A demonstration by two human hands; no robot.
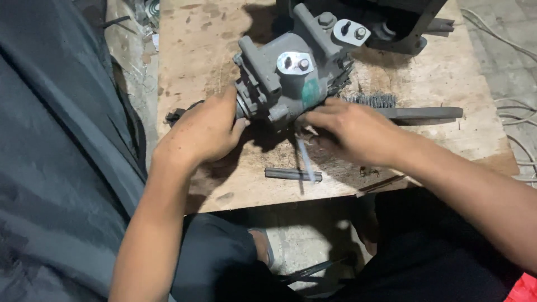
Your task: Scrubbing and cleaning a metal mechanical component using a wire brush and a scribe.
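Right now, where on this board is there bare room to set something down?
Bare plywood board lies upper left of the grey metal housing, and at the right end past the wire brush. It is crowded around both hands, near the small metal rod.

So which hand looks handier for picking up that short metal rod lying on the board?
Probably the right hand. It hovers by the grey machine part, just above the rod, holding a blurred thin tool. The left hand is clasped on the part's end, steadying it.
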